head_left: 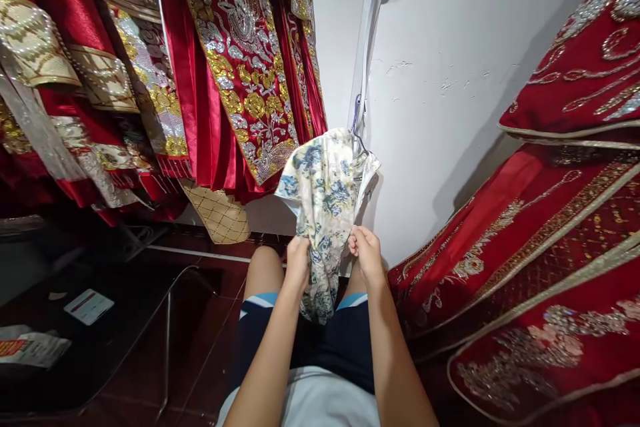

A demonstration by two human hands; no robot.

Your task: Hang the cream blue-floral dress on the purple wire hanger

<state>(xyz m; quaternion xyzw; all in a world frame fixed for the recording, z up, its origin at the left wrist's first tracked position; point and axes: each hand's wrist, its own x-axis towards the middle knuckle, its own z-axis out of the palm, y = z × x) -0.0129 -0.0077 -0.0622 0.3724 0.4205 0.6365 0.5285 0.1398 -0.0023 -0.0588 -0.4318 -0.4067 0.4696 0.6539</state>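
A white garment with blue and green flowers [330, 203] hangs in front of me from a dark hanger [358, 139]. My left hand [299, 255] is closed on its left side, at about waist level of the cloth. On the opposite edge, my right hand [364, 247] pinches the fabric between thumb and fingers. Between the two hands the cloth is gathered in folds, and its lower end drops between my knees. The hanger's lower part is hidden inside the garment.
Red embroidered gowns [250, 67] hang at the left, and more red beaded gowns [540, 227] crowd the right. A black table [135, 317] at lower left bears a white card [89, 307] and a printed plastic packet [33, 350]. Ahead stands a white wall [450, 47].
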